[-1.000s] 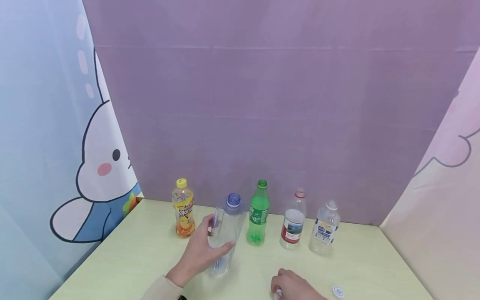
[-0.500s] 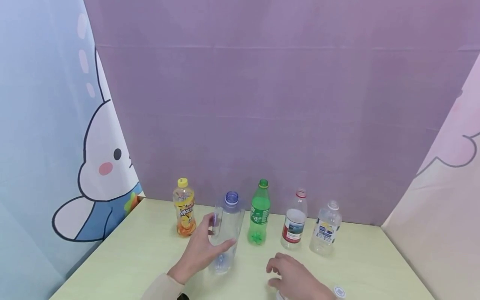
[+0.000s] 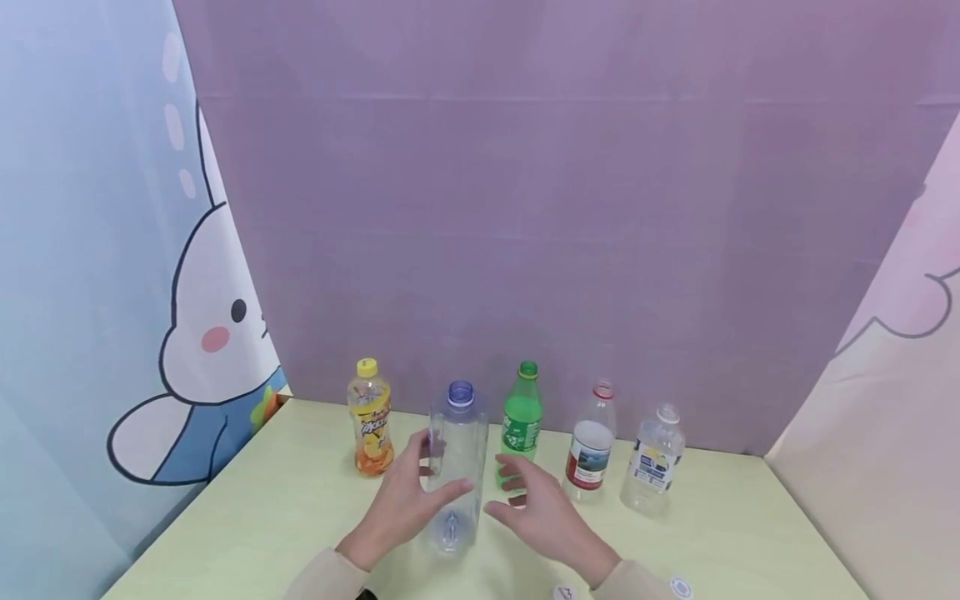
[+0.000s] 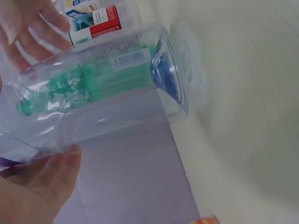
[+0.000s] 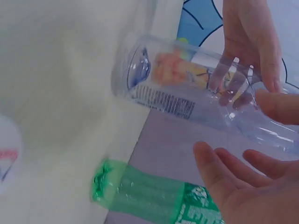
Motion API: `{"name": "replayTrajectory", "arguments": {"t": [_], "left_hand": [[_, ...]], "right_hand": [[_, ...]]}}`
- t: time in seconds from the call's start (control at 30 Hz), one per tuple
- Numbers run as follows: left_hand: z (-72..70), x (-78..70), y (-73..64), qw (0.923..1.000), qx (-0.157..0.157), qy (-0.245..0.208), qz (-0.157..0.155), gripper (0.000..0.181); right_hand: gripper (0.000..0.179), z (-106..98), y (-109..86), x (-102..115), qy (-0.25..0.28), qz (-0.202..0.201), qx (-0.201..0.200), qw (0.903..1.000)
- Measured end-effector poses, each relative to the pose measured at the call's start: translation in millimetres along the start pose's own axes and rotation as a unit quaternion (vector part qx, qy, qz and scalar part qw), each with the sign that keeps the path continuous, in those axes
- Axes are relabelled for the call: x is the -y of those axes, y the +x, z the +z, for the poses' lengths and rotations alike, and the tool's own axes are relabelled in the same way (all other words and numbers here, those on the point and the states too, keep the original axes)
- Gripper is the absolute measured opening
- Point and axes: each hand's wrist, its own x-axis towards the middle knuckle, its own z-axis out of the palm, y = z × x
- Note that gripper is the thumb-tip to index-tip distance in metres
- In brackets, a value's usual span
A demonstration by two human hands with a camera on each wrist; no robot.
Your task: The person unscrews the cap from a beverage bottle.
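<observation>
A large clear bottle (image 3: 459, 450) with an open blue-ringed neck stands upright on the table, between the two hands in the head view. My left hand (image 3: 401, 500) grips its side, thumb in front and fingers behind. My right hand (image 3: 543, 512) is raised at the other side, its fingers loosely bent and parted from the thumb, holding nothing. In the right wrist view, right-hand fingers (image 5: 210, 163) lie close by the bottle wall. Behind that hand stands a green bottle (image 3: 522, 408), its lower part partly hidden.
A yellow-capped bottle (image 3: 371, 425) stands left. To the right are an uncapped red-labelled bottle (image 3: 590, 454) and an uncapped clear bottle (image 3: 651, 467) with a blue-and-yellow label. Two white caps, a left one (image 3: 564, 592) and a right one (image 3: 680, 587), lie near the front edge.
My right hand has left the white cap at the front and risen up and left towards the large bottle. That bottle, tilted before, now stands straight in my left hand.
</observation>
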Motion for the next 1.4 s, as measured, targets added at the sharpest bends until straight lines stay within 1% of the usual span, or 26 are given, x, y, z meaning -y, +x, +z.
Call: {"name": "replayTrajectory", "arguments": {"t": [0.07, 0.17, 0.3, 0.4, 0.47, 0.6, 0.7, 0.83, 0.97, 1.07, 1.2, 1.3, 1.4], "left_hand": [[0.2, -0.5, 0.3, 1.0, 0.002, -0.001, 0.007, 0.097], [0.6, -1.0, 1.0, 0.9999, 0.006, -0.005, 0.015, 0.096], [0.4, -0.1, 1.2, 0.9999, 0.014, -0.006, 0.008, 0.096], [-1.5, 2.2, 1.7, 0.9999, 0.014, -0.004, 0.003, 0.095], [-3.8, 4.0, 3.6, 0.9999, 0.014, -0.006, 0.008, 0.092], [-8.0, 7.3, 9.9, 0.9993, 0.016, -0.019, 0.028, 0.085], [-9.7, 11.2, 15.5, 0.9986, 0.017, -0.029, 0.041, 0.082], [-10.3, 17.9, 21.4, 0.9983, 0.017, -0.034, 0.044, 0.078], [-10.5, 24.1, 26.0, 0.9986, 0.025, -0.035, 0.032, 0.077], [-10.6, 29.3, 32.0, 0.9985, 0.026, -0.039, 0.027, 0.077], [-10.8, 36.6, 39.8, 0.998, 0.029, -0.046, 0.033, 0.075], [-11.7, 38.9, 42.8, 0.9983, 0.031, -0.033, 0.037, 0.074], [-12.2, 39.2, 45.9, 0.9988, 0.025, -0.011, 0.04, 0.074]], "right_hand": [[0.065, 7, 7.8, -1, 0.027, 0.001, 0.001, 0.9996], [0.067, 16, 18.3, -4, 0.045, 0.007, -0.009, 0.9989], [0.067, 25, 25.8, -5, 0.052, 0.014, -0.03, 0.9981], [0.067, 29, 29.0, -2, 0.052, 0.02, -0.037, 0.9977], [0.066, 31, 31.9, 0, 0.055, 0.021, -0.04, 0.9974], [0.065, 32, 38.7, 4, 0.058, 0.02, -0.053, 0.9967], [0.064, 34, 44.3, 4, 0.052, 0.02, -0.062, 0.9965], [0.062, 38, 52.0, 2, 0.04, 0.028, -0.069, 0.9964], [0.062, 43, 59.6, -3, 0.029, 0.034, -0.071, 0.9964], [0.061, 46, 65.2, -6, 0.02, 0.039, -0.075, 0.9962], [0.062, 47, 70.5, -7, 0.012, 0.044, -0.082, 0.9956], [0.063, 49, 74.2, -8, 0.008, 0.047, -0.087, 0.9951], [0.061, 51, 79.2, -10, 0.001, 0.055, -0.095, 0.994]]}}
